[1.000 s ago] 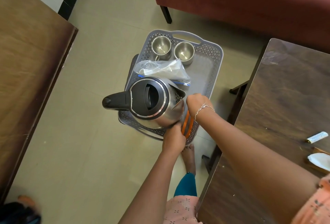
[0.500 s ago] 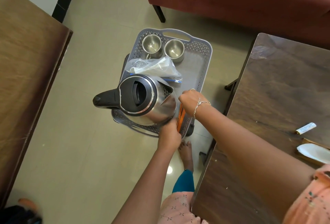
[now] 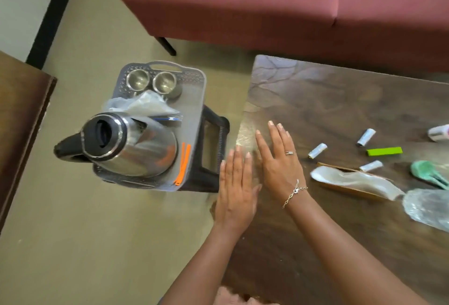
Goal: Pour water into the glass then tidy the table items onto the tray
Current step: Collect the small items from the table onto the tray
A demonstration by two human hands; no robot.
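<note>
A grey perforated tray (image 3: 194, 100) rests on a dark stool to the left of the brown table (image 3: 328, 100). On it stand a steel kettle (image 3: 136, 146), two steel cups (image 3: 150, 82), a clear plastic bag (image 3: 143, 105) and an orange strip (image 3: 183, 164). My left hand (image 3: 237, 190) hovers flat and open at the table's left edge. My right hand (image 3: 279, 159) lies open over the table, fingers spread, holding nothing. Right of it lie three small foil rolls (image 3: 317, 151), a green stick (image 3: 384, 151), a clear sleeve on a brown board (image 3: 352, 181) and a green spoon (image 3: 427, 174).
A maroon sofa (image 3: 267, 1) runs along the far side. Another brown table (image 3: 21, 115) stands at the left. A crumpled clear wrapper (image 3: 427, 207) and a white item (image 3: 437, 133) sit at the table's right edge. Beige floor lies between the furniture.
Both hands have let go of the kettle and orange strip on the tray and moved right over the table, open. The view has swung right, showing more table items.
</note>
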